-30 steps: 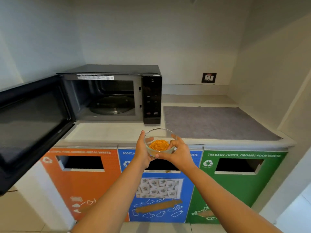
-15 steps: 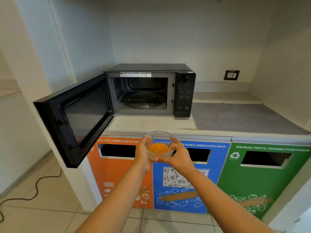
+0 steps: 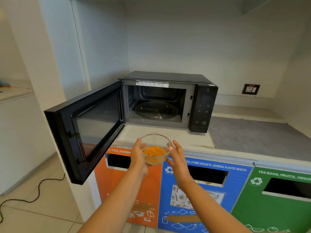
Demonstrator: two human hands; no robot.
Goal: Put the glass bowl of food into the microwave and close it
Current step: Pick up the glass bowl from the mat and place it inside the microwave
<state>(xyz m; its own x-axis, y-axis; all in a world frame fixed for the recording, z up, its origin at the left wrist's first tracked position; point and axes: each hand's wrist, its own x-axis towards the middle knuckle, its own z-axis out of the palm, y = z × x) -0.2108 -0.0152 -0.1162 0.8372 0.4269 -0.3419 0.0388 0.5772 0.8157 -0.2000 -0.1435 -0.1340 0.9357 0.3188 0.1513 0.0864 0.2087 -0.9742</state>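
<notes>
Your left hand [image 3: 138, 157] had its fingers [image 3: 138, 144] curled against the round, clear glass bowl [image 3: 155, 149]; your right hand [image 3: 176, 157] cupped the other side, fingers spread along the rim. The bowl held fine orange strands above the pale surface [image 3: 193, 142] edge. Ahead, the boxy black microwave [image 3: 170, 101] stood open, its door [image 3: 84, 132] swung left, smooth glass turntable [image 3: 156, 110] bare.

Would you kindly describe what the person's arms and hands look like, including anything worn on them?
Both forearms are bare as far as the frame shows: no sleeves, watch or bracelets. The left hand and right hand wear no gloves, and no rings are visible. The nails look short and unpainted, though they are small in this view.
</notes>
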